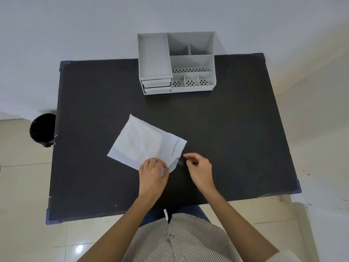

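- Head view is showing the paper (145, 142) lying slanted on the near middle of the table (236, 120).
- I am pinching its near corner with my left hand (153, 171), steadying it.
- My right hand (198, 167) is pinching a small clear strip (180, 163), probably tape, beside the paper's crumpled edge.
- Thin creased white sheet, matte black table, and a grey plastic organiser (176, 63) standing at the far edge.

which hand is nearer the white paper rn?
Left. The left hand grips the white paper at its near corner, so it is touching it. The right hand sits just beside the paper's right edge, over the black table.
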